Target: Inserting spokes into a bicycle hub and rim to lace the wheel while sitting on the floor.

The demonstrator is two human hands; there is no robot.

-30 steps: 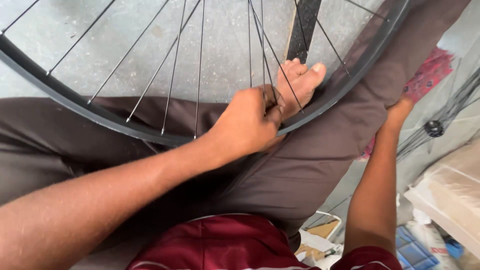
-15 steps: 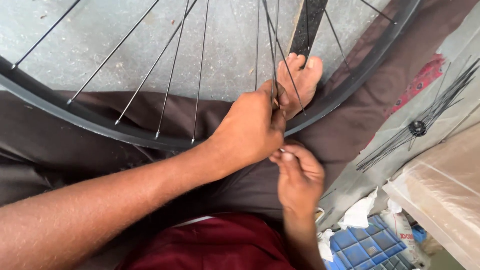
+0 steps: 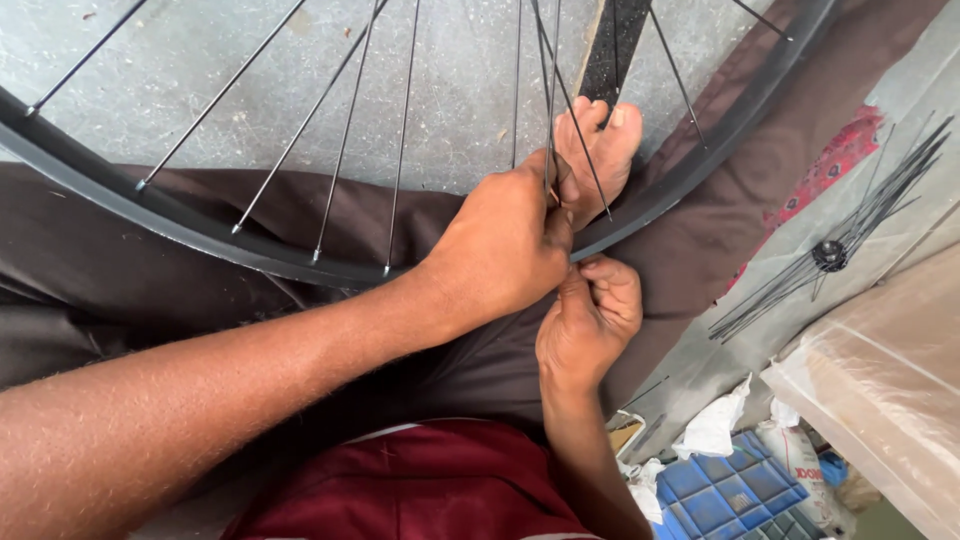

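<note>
Left hand point(image 3: 505, 240) pinches thin steel spoke point(image 3: 552, 100) at black bicycle wheel rim point(image 3: 200, 232); right hand point(image 3: 590, 315) closed beneath rim, bare foot point(image 3: 600, 150) beyond.

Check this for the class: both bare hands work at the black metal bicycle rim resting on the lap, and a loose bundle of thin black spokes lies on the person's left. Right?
Not quite. The bundle of thin black spokes lies on the person's right, as the head view shows. Both hands, left hand and right hand, are indeed at the black metal bicycle rim.

Speckled concrete floor point(image 3: 440, 90), bundle of loose spokes point(image 3: 840, 250), blue crate point(image 3: 730, 495)
</note>
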